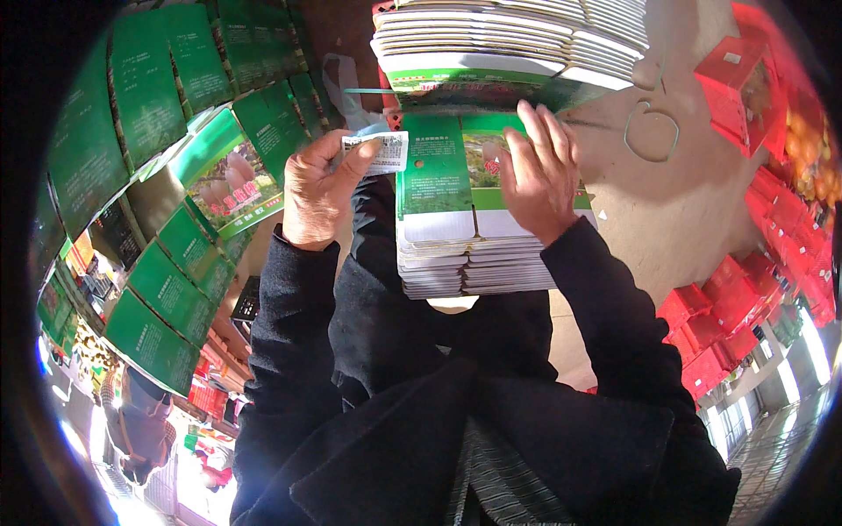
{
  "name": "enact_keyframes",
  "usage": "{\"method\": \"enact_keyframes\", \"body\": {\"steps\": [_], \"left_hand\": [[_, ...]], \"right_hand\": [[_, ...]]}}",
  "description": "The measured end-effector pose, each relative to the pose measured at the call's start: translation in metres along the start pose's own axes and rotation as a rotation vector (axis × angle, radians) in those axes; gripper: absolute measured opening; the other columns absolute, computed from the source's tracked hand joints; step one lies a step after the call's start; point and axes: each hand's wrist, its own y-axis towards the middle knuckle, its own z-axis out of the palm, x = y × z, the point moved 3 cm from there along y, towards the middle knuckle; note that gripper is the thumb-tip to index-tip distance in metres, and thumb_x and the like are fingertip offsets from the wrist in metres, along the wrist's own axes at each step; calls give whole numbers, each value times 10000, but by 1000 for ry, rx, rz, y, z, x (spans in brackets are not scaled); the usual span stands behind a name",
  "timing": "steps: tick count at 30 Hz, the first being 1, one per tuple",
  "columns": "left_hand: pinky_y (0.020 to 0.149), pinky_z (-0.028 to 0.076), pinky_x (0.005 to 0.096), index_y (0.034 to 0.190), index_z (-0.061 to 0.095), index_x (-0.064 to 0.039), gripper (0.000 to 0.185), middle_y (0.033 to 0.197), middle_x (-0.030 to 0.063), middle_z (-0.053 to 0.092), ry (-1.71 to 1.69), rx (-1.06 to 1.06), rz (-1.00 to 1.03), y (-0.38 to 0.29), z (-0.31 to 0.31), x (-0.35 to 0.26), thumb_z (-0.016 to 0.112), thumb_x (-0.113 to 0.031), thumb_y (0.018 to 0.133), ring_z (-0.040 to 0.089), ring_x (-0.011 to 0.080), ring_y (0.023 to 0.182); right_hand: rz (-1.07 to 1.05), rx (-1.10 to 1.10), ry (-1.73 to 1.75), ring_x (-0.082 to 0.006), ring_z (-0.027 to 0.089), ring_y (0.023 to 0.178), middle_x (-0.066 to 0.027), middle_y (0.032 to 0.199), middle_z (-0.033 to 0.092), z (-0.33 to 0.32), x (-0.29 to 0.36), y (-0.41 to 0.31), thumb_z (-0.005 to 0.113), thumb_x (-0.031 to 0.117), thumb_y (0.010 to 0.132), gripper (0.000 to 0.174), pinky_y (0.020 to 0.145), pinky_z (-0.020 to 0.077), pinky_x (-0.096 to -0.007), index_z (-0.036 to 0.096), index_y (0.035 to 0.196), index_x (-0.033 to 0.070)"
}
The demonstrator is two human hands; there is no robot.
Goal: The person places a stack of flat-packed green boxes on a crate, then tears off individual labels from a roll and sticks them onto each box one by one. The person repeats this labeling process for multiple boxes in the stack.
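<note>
My left hand (320, 191) pinches a small white printed label (393, 154) between thumb and fingers; it may be more than one sheet. The label is at the left edge of a stack of flattened green cardboard cartons (434, 191) in front of me. Over the right part of that stack is my right hand (544, 174), fingers extended and slightly apart, with nothing in its grip. Its fingertips lie across the printed picture on the top carton, though whether they press on it I cannot tell. Just beyond, a second pile of flattened cartons (473, 49) rises, its white edges facing up.
Green printed cartons (148, 85) stand in rows on the left. Red crates (737, 296) line the right, near bagged orange fruit (812, 154). A strap loop (651, 131) lies on the floor. A white plastic bag (343, 92) hangs beyond my left hand. Another person (138, 421) is at lower left.
</note>
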Motion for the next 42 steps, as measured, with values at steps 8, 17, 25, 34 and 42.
{"method": "enact_keyframes", "body": {"steps": [8, 17, 25, 34, 42], "left_hand": [[762, 513, 224, 1166, 679, 9, 228, 964, 27, 711, -23, 91, -104, 10, 10, 4, 628, -123, 986, 636, 62, 853], [742, 523, 285, 1095, 709, 8, 228, 891, 74, 735, 180, 231, -75, 38, 58, 47, 664, -161, 948, 650, 102, 805], [566, 402, 289, 859, 671, 30, 266, 667, -5, 560, 290, 255, -145, 43, 86, 82, 706, -222, 937, 444, 58, 650], [529, 364, 303, 733, 619, 19, 395, 632, -8, 512, 278, 251, -256, 36, 93, 103, 750, -313, 903, 406, 68, 616], [806, 553, 409, 1052, 733, -13, 643, 919, 192, 737, 550, 275, -228, 25, 109, 113, 802, -574, 744, 717, 328, 850]], "right_hand": [[113, 177, 364, -341, 633, 853, -133, 917, 671, -6, 8, -42, 720, 114, 849, 193, 782, 495, -452, 612, 991, 42], [800, 445, 1137, -191, 698, 886, -105, 1058, 720, 61, -25, -53, 528, 285, 1037, 300, 644, 511, -309, 646, 1143, 30], [843, 324, 1515, -116, 644, 907, -24, 1021, 681, 73, -17, -35, 541, 326, 1048, 355, 717, 523, -267, 665, 1189, 25], [929, 261, 1374, -60, 579, 697, 10, 842, 654, 75, -18, -38, 669, 165, 963, 164, 614, 503, -241, 701, 1019, 14], [1061, 175, 1126, -41, 581, 765, -2, 927, 687, 90, -45, -43, 684, 177, 940, 255, 684, 477, -214, 700, 1088, -31]]}}
